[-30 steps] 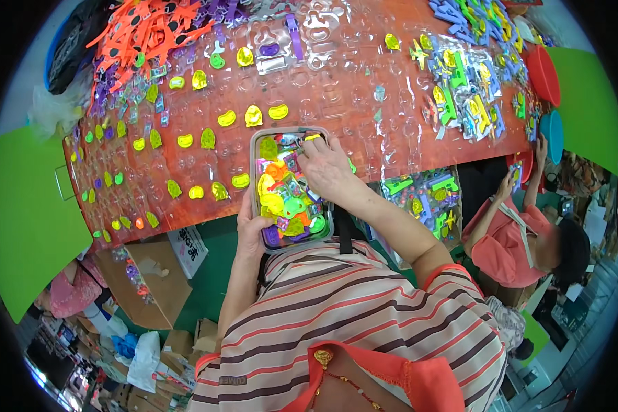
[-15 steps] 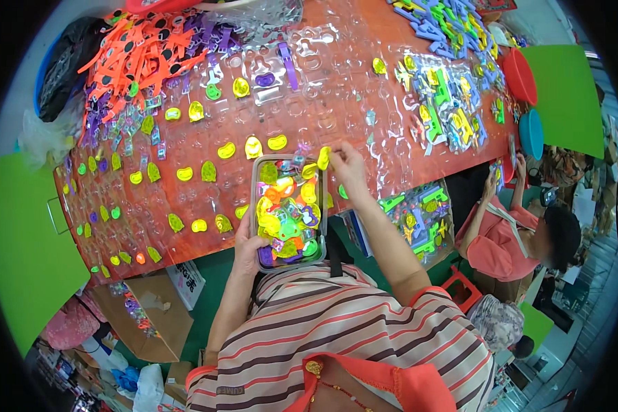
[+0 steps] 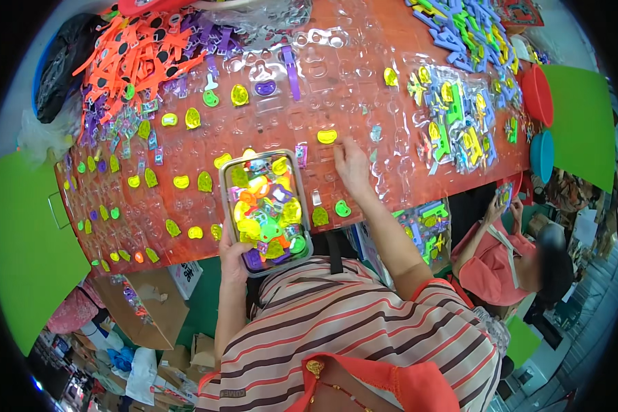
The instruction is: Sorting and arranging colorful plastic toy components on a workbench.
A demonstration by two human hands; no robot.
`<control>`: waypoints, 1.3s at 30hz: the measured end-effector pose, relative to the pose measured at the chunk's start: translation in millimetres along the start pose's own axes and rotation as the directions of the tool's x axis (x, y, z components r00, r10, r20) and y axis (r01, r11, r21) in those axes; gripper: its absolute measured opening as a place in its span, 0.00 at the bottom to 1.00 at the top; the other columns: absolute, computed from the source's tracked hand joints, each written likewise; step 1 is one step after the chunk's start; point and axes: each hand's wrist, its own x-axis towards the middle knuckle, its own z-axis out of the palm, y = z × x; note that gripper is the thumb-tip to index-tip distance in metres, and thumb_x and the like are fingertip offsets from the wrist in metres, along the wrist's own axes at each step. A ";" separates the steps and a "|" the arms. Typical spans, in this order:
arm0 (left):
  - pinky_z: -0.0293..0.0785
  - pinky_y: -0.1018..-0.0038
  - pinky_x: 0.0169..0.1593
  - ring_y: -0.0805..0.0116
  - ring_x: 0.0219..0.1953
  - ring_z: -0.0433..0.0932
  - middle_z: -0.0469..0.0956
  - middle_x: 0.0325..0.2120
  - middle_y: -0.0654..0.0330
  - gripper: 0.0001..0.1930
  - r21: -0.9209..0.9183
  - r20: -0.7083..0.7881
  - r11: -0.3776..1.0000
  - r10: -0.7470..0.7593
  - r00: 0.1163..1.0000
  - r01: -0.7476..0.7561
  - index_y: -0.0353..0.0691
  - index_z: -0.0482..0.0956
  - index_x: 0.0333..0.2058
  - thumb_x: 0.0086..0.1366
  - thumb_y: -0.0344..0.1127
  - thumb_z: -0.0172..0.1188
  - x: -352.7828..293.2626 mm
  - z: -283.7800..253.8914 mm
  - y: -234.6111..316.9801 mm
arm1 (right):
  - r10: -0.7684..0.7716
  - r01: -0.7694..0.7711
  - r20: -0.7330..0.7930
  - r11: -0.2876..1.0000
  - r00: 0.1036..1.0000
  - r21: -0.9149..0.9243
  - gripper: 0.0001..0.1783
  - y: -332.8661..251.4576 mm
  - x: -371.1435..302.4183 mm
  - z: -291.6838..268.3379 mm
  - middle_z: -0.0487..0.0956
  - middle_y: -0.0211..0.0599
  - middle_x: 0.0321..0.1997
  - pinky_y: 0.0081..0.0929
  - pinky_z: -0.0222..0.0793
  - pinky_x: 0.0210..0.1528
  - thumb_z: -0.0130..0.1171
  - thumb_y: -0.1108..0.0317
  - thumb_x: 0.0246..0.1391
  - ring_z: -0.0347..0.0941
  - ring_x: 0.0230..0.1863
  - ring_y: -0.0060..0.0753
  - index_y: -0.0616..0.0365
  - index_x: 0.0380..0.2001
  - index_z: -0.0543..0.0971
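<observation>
My left hand (image 3: 233, 250) grips the lower left edge of a clear rectangular plastic box (image 3: 307, 233), tilted toward me. The box is full of small bright plastic pieces in yellow, green, orange and purple. My right hand (image 3: 352, 168) is over the table to the right of the box, its fingers loosely bent and nothing seen in them. Just off its fingertips, a yellow bean-shaped plastic piece (image 3: 327, 136) lies in the clear moulded plastic sheet (image 3: 353, 89). Closer to me sit a green piece (image 3: 342, 208) and a yellow leaf-shaped piece (image 3: 320, 217).
Rows of small pieces dot the sheets at left. Orange straps (image 3: 137, 58) are heaped at the far left, blue and green parts (image 3: 453, 31) at the far right. Red (image 3: 537, 96) and blue (image 3: 542, 156) bowls stand at the right edge. A co-worker (image 3: 498, 254) sits at the right.
The yellow bean-shaped piece has left my right fingers and lies on the sheet. My left hand has shifted the box to the left, uncovering pieces near the table's front edge.
</observation>
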 end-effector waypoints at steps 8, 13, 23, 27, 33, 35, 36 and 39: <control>0.68 0.66 0.66 0.61 0.62 0.73 0.71 0.61 0.55 0.49 -0.007 -0.062 0.996 0.092 0.994 -0.093 0.33 0.59 0.69 0.41 0.20 0.54 7.2 -2.7 5.9 | -0.520 0.493 0.139 0.849 0.843 0.189 0.10 -92.2 -5.9 1.3 0.76 0.45 0.35 0.42 0.72 0.39 0.58 0.75 0.57 0.76 0.37 0.50 0.60 0.43 0.78; 0.68 0.64 0.66 0.60 0.63 0.72 0.71 0.62 0.55 0.49 -0.004 -0.039 0.997 0.083 0.996 -0.083 0.34 0.59 0.69 0.40 0.19 0.54 16.1 9.2 2.4 | -0.657 0.669 0.240 0.742 0.715 0.038 0.14 -114.9 -4.3 16.8 0.75 0.40 0.41 0.41 0.67 0.43 0.62 0.70 0.52 0.74 0.41 0.44 0.57 0.44 0.77; 0.66 0.63 0.68 0.58 0.65 0.69 0.68 0.64 0.54 0.52 -0.027 0.001 0.999 0.019 1.000 -0.019 0.35 0.56 0.71 0.39 0.18 0.56 27.5 37.2 -4.5 | -0.583 0.692 0.380 0.655 0.718 -0.303 0.23 -96.5 6.2 8.7 0.74 0.41 0.44 0.39 0.67 0.46 0.57 0.68 0.49 0.72 0.49 0.43 0.60 0.51 0.76; 0.66 0.62 0.68 0.59 0.66 0.68 0.67 0.65 0.54 0.51 -0.045 0.047 0.999 -0.021 0.999 0.023 0.35 0.56 0.71 0.40 0.18 0.55 31.5 43.2 -11.5 | -0.601 0.707 0.377 0.638 0.705 -0.306 0.24 -84.3 7.9 -7.0 0.74 0.43 0.42 0.38 0.69 0.46 0.56 0.70 0.49 0.73 0.47 0.43 0.62 0.52 0.75; 0.68 0.64 0.66 0.60 0.63 0.72 0.70 0.63 0.54 0.51 -0.014 0.034 1.000 -0.010 0.999 0.011 0.34 0.57 0.70 0.40 0.17 0.54 40.9 60.5 -11.9 | -0.523 0.692 0.484 0.661 0.702 -0.290 0.25 -76.6 16.8 -23.2 0.75 0.48 0.46 0.38 0.72 0.49 0.56 0.72 0.48 0.73 0.51 0.46 0.70 0.51 0.74; 0.66 0.65 0.68 0.61 0.66 0.69 0.68 0.65 0.55 0.50 -0.035 0.057 0.999 -0.018 0.998 0.020 0.34 0.58 0.70 0.40 0.17 0.55 44.4 61.7 -11.5 | -0.545 0.699 0.460 0.653 0.701 -0.291 0.22 -75.5 22.1 -25.7 0.75 0.48 0.44 0.39 0.73 0.47 0.56 0.72 0.50 0.74 0.48 0.48 0.68 0.49 0.75; 0.67 0.65 0.68 0.61 0.65 0.69 0.68 0.64 0.55 0.50 -0.050 0.052 0.998 -0.024 0.998 0.026 0.34 0.58 0.70 0.40 0.17 0.55 45.8 62.2 -11.0 | -0.549 0.659 0.430 0.735 0.716 -0.160 0.20 -72.1 26.7 -24.6 0.76 0.48 0.43 0.40 0.74 0.46 0.56 0.74 0.49 0.75 0.47 0.49 0.66 0.48 0.76; 0.67 0.64 0.67 0.60 0.65 0.70 0.69 0.64 0.54 0.50 -0.038 0.011 0.999 -0.001 1.000 0.001 0.35 0.57 0.70 0.40 0.17 0.54 48.4 66.7 -4.4 | -0.544 0.524 0.254 0.839 0.800 0.145 0.17 -66.2 48.4 -27.3 0.76 0.47 0.40 0.42 0.75 0.45 0.57 0.79 0.50 0.76 0.42 0.52 0.62 0.45 0.77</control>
